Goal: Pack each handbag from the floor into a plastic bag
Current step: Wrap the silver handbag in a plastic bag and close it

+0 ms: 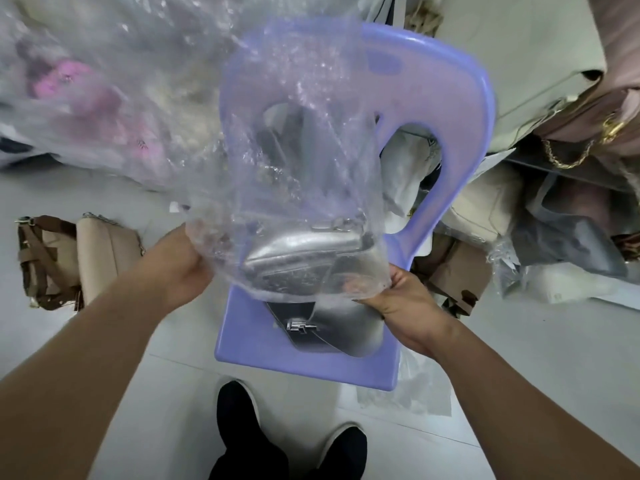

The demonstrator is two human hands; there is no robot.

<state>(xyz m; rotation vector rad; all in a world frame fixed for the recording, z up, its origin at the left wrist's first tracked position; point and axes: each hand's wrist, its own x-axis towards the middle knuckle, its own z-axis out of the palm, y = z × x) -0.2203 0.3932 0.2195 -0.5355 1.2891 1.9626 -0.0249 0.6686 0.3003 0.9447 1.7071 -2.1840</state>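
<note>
One silver handbag (346,322), one clear plastic bag (294,150), one lilac chair (450,109); two tan handbags (107,251), two black shoes (239,417); two hands, left hand (180,261) and right hand (401,299).

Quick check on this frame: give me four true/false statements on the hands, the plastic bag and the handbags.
1. The left hand and the right hand both grip the clear plastic bag. True.
2. A brown handbag and a beige handbag lie on the floor at the person's left. True.
3. The silver handbag also lies on the floor. False: it rests on the seat of the purple chair.
4. The silver handbag is fully inside the clear plastic bag. False: its clasp end sticks out of the bag's mouth.
</note>
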